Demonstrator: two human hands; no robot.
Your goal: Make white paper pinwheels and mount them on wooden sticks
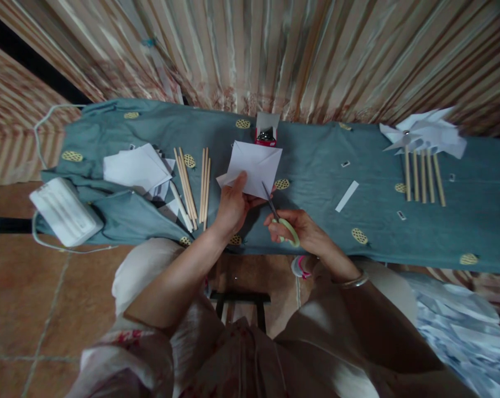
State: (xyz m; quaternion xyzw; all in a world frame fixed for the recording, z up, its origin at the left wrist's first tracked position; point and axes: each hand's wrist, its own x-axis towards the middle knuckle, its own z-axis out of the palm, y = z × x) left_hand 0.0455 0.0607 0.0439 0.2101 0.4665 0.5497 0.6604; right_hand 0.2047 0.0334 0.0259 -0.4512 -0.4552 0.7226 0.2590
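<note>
My left hand [233,205] grips a white paper square [256,165], thumb on top and fingers beneath its lower edge. Crease lines run across the sheet. In my right hand [295,225] is a pair of scissors [291,233] with pale green handles. The dark blades rest at the paper's lower right edge, their tips over the sheet. Just beyond the paper stands a small red box [266,138] with its flap up and dark shiny pieces inside. Several wooden sticks [185,188] lie left of my left hand.
A stack of white paper [133,168] and a white device with a cable [66,211] lie at the left. White pinwheels [430,132] on sticks lie far right. A paper strip [347,196] rests on the green cloth [316,160].
</note>
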